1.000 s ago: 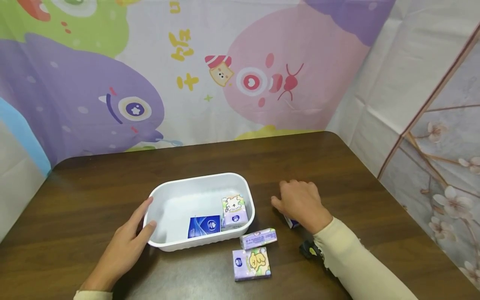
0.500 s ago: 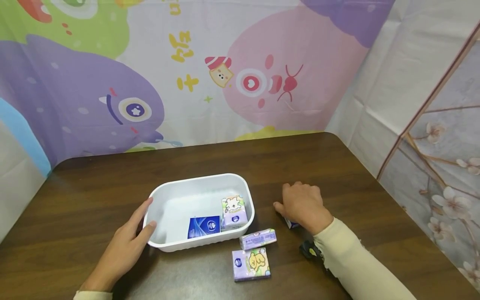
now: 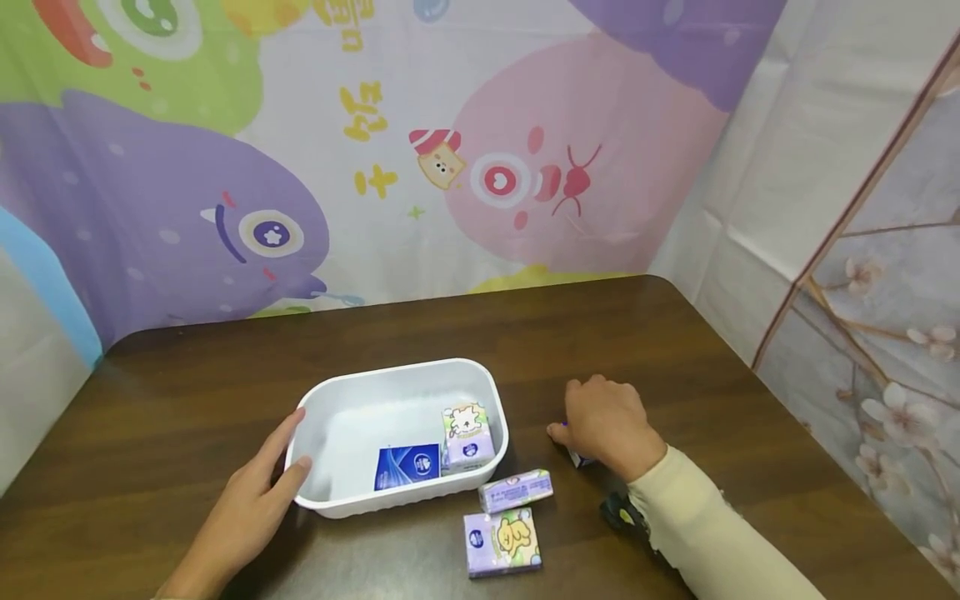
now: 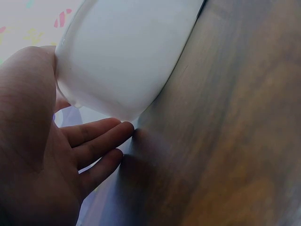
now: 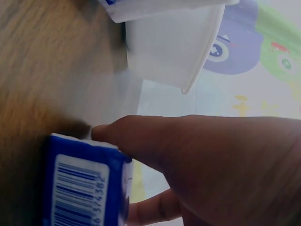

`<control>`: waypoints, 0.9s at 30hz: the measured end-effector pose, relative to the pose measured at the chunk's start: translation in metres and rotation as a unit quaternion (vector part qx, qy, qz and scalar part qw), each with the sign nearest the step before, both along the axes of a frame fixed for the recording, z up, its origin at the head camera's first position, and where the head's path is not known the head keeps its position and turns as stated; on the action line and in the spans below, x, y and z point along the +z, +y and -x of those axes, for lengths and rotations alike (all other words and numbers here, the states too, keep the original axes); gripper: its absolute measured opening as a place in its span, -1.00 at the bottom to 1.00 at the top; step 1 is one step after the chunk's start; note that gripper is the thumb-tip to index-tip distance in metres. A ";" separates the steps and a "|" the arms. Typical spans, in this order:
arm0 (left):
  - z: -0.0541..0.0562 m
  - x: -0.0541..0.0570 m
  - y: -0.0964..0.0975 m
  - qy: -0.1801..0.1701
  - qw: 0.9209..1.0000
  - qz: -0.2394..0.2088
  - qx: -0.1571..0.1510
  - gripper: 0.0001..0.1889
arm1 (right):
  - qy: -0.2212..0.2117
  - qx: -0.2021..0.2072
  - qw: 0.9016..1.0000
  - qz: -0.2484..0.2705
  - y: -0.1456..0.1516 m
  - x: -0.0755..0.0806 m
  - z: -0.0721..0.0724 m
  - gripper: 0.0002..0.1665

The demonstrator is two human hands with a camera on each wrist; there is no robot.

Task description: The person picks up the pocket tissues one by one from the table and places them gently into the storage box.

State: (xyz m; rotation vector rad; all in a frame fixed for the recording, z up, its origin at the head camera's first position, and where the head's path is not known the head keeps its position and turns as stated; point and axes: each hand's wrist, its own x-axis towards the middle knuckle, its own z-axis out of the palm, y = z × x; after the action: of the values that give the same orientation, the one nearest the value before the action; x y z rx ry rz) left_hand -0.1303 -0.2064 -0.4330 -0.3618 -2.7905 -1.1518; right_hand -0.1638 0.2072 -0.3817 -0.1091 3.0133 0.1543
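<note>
My left hand (image 3: pixel 243 504) is at the left end of a white plastic basin (image 3: pixel 330 502), thumb and index finger touching its rim. In the left wrist view, the other fingers (image 4: pixel 101 143) stretch out fairly straight by the basin's outer base. Inside the basin lie a blue tissue packet (image 3: pixel 407 467) and a purple tissue packet (image 3: pixel 467 437) with a white cartoon animal. To the basin's right, my right hand (image 3: pixel 609 423) pinches another blue tissue packet (image 5: pixel 80 183) between thumb and fingers, low at the table. The hand hides most of it from above; its barcode end shows in the right wrist view.
Two more purple tissue packets lie before the basin's right corner: one on its edge (image 3: pixel 516 492), one flat with a yellow bear (image 3: pixel 502 542). A small black object (image 3: pixel 619 513) sits beside the right sleeve. Patterned cloths hang behind and right of the brown table (image 3: pixel 585 321).
My right hand has shifted slightly to the right with the blue tissue packet. The left hand stays at the basin. The head view has tilted up a little.
</note>
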 end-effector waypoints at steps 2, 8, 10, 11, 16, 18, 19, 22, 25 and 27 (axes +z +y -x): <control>0.000 0.000 0.000 0.002 1.000 0.000 0.000 -0.36 | 0.005 0.002 1.000 -0.004 -0.002 -0.001 0.001 -0.20; -0.002 -0.001 -0.001 -0.002 1.000 0.003 0.001 -0.35 | 0.032 0.017 0.999 0.000 -0.006 -0.012 0.002 -0.19; -0.003 -0.002 -0.001 -0.002 1.000 0.003 0.001 -0.35 | 0.041 0.024 0.999 0.006 -0.007 -0.015 0.002 -0.19; -0.003 -0.002 -0.001 -0.004 1.000 0.001 0.001 -0.35 | 0.045 0.027 0.999 0.010 -0.008 -0.017 0.002 -0.18; -0.002 -0.001 0.000 -0.001 1.000 -0.003 0.006 -0.36 | 0.063 0.030 0.997 0.023 -0.009 -0.013 0.003 -0.14; -0.001 -0.001 0.000 -0.002 1.000 -0.001 0.007 -0.36 | 0.060 0.028 0.998 0.023 -0.008 -0.009 0.002 -0.13; -0.001 -0.001 0.000 -0.003 1.000 -0.001 0.007 -0.36 | 0.056 0.026 0.998 0.022 -0.007 -0.008 0.002 -0.12; -0.001 -0.001 0.000 -0.002 1.000 0.002 0.006 -0.36 | 0.041 0.021 0.999 0.020 -0.004 -0.003 0.001 -0.09; -0.001 -0.001 0.000 -0.003 1.000 0.002 0.005 -0.36 | 0.032 0.018 0.999 0.024 -0.002 0.000 0.000 -0.11; 0.000 -0.001 0.000 -0.003 1.000 0.000 0.005 -0.36 | 0.031 0.020 0.999 0.027 -0.002 0.001 0.001 -0.16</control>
State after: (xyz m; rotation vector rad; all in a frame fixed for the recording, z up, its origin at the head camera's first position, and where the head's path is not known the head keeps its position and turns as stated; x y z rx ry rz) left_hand -0.1303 -0.2064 -0.4339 -0.3462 -2.7937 -1.1522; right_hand -0.1646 0.2055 -0.3812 -0.1720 3.0790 0.0807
